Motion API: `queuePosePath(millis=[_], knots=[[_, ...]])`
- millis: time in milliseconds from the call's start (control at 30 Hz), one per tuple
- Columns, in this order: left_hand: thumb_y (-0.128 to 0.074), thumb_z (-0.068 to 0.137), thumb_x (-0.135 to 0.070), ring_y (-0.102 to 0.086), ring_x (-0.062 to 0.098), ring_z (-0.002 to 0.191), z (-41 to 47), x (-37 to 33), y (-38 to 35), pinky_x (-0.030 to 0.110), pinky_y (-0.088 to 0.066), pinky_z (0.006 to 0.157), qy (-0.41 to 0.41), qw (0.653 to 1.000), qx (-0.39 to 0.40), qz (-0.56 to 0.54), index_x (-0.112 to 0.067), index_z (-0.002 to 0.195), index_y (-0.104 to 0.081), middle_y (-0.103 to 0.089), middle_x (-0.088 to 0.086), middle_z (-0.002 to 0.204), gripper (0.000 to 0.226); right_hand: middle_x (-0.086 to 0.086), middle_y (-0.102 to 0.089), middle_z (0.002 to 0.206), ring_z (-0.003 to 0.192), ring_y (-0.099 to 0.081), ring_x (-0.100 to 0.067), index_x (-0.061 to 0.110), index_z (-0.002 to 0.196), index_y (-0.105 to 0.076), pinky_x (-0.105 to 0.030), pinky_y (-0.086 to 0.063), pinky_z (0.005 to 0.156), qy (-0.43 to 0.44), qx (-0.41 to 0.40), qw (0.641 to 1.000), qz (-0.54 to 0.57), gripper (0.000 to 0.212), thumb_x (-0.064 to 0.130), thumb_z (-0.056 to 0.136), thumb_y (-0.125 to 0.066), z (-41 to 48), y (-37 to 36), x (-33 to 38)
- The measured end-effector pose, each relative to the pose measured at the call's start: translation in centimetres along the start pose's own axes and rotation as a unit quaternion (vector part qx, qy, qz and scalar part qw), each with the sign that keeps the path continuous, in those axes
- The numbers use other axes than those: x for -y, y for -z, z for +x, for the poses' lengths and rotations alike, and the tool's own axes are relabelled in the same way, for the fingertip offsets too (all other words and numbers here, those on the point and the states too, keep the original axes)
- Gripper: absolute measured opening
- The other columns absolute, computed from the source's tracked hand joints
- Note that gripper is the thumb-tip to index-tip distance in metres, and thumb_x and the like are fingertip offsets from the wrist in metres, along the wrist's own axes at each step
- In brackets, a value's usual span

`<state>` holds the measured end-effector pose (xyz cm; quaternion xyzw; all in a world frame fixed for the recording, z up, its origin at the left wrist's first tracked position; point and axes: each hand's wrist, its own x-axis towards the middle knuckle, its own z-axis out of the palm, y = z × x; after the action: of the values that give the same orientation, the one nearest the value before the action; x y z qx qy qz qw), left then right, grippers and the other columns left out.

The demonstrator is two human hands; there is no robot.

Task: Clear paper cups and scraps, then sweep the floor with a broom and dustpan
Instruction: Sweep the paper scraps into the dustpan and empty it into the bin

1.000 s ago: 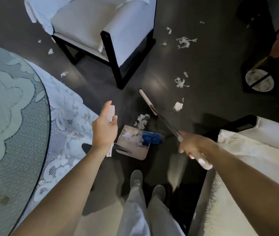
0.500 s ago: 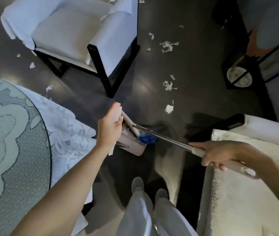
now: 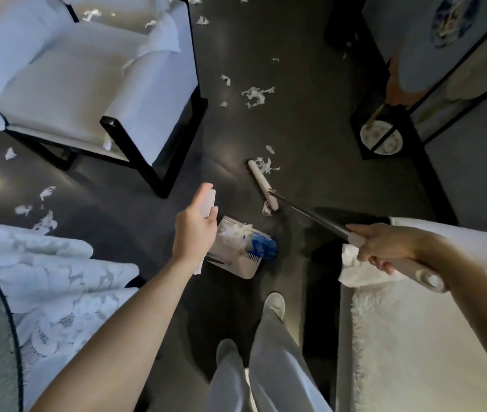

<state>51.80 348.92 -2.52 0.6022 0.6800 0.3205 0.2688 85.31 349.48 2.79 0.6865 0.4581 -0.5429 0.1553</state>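
Sweep step, partway done. Floor (image 3: 310,129) has scraps loose from 9 through 12 o'clock, and the armchair (image 3: 87,78) sits at 10-11.

Broom (image 3: 261,185) head is down on the floor at 12 from the dustpan (image 3: 236,254), touching a scrap clump (image 3: 264,165) on its far side. The dustpan is on the floor just ahead of the feet, holding white scraps plus something blue, can't tell what.

Next, my read: drag the head back toward 6 into the pan with the pan edge flat on the floor, then go for the bigger clump (image 3: 257,95) further out at 12.

Left hand (image 3: 196,230): fingers wrapped round the upright dustpan handle. Right hand (image 3: 384,248): at 3 o'clock, clenched on the broom grip, pole angled down toward 11.
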Motion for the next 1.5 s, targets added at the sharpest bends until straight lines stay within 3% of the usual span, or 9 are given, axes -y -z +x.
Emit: queuePosePath(millis=[333,500,633,833,1033,1267,1333,1400,1500], knots=[[-0.061,0.091,-0.011,-0.058,0.022,0.089,7.8,-3.2,-6.0,0.011,-0.041,0.08,0.003,1.0,0.026,0.015,-0.025,0.127,-0.055,-0.068,0.012,0.102,0.039,-0.002,-0.055,0.072,0.052,-0.051,-0.012,0.016,0.143,-0.033,-0.015,-0.038,0.035,0.011,-0.005,0.994,-0.112,0.059,0.005,0.086,-0.047,6.6,1.1,-0.9],[-0.06,0.092,-0.014,-0.063,0.022,0.093,10.0,-5.2,-8.1,0.015,-0.045,0.079,-0.008,0.999,0.03,0.037,-0.027,0.13,-0.053,-0.068,0.006,0.109,0.04,-0.004,-0.055,0.044,0.033,-0.046,-0.012,0.024,0.152,-0.018,-0.021,-0.037,0.036,0.006,0.068,0.998,0.003,0.08,-0.004,0.083,-0.048,6.1,0.6,-1.6],[-0.059,0.092,-0.013,-0.063,0.025,0.086,10.5,-6.0,-8.5,0.014,-0.043,0.074,-0.018,0.998,0.013,0.051,-0.025,0.127,-0.053,-0.068,0.006,0.098,0.038,-0.005,-0.052,0.051,0.034,-0.045,-0.011,0.024,0.154,-0.016,-0.022,-0.038,0.037,0.015,0.083,0.996,0.042,0.082,-0.004,0.086,-0.053,4.7,4.0,-1.7],[-0.055,0.092,-0.011,-0.065,0.039,0.091,12.3,-7.1,-8.5,0.05,-0.058,0.072,0.061,0.998,-0.033,-0.009,-0.029,0.126,-0.052,-0.064,0.012,0.109,0.039,-0.002,-0.048,0.044,0.035,-0.041,-0.011,0.028,0.153,-0.02,-0.022,-0.038,0.037,0.027,0.069,0.992,0.104,0.081,-0.006,0.087,-0.052,3.9,8.2,-0.6],[-0.056,0.093,-0.01,-0.064,0.038,0.097,16.3,-8.8,-9.1,0.044,-0.055,0.085,0.034,0.998,-0.051,0.001,-0.023,0.131,-0.051,-0.066,0.012,0.115,0.041,-0.002,-0.048,0.046,0.034,-0.04,-0.009,0.029,0.151,-0.023,-0.019,-0.036,0.035,0.032,0.041,0.981,0.187,0.077,-0.007,0.089,-0.051,5.2,12.4,1.3],[-0.059,0.092,-0.007,-0.061,0.029,0.11,23.1,-8.5,-11.1,0.02,-0.042,0.088,0.012,1.0,-0.024,0.0,-0.016,0.132,-0.053,-0.065,0.01,0.121,0.041,-0.004,-0.054,0.05,0.04,-0.046,-0.012,0.028,0.152,-0.02,-0.024,-0.042,0.041,0.031,0.004,0.99,0.141,0.079,-0.003,0.089,-0.055,10.0,18.4,5.6],[-0.059,0.092,-0.008,-0.064,0.033,0.103,26.2,-8.5,-11.3,0.034,-0.051,0.091,0.028,0.999,-0.016,-0.02,-0.018,0.132,-0.053,-0.065,0.01,0.119,0.041,-0.003,-0.057,0.048,0.04,-0.049,-0.012,0.027,0.152,-0.019,-0.025,-0.043,0.043,0.024,-0.004,0.994,0.111,0.08,-0.002,0.088,-0.056,11.9,20.1,7.7],[-0.058,0.093,-0.009,-0.067,0.038,0.089,28.9,-8.5,-11.4,0.049,-0.057,0.076,0.051,0.998,-0.008,-0.041,-0.023,0.13,-0.052,-0.066,0.009,0.107,0.041,-0.003,-0.06,0.051,0.042,-0.053,-0.012,0.021,0.151,-0.022,-0.027,-0.045,0.048,0.02,-0.016,0.997,0.066,0.076,0.0,0.087,-0.058,14.3,21.5,10.1],[-0.059,0.093,-0.01,-0.068,0.036,0.082,31.9,-8.2,-11.6,0.048,-0.059,0.07,0.049,0.997,-0.001,-0.055,-0.028,0.127,-0.053,-0.061,-0.001,0.092,0.039,-0.007,-0.063,0.075,0.065,-0.063,-0.021,0.009,0.138,-0.04,-0.027,-0.046,0.057,0.004,-0.041,0.999,-0.034,0.055,0.005,0.087,-0.059,17.7,23.0,13.4]])
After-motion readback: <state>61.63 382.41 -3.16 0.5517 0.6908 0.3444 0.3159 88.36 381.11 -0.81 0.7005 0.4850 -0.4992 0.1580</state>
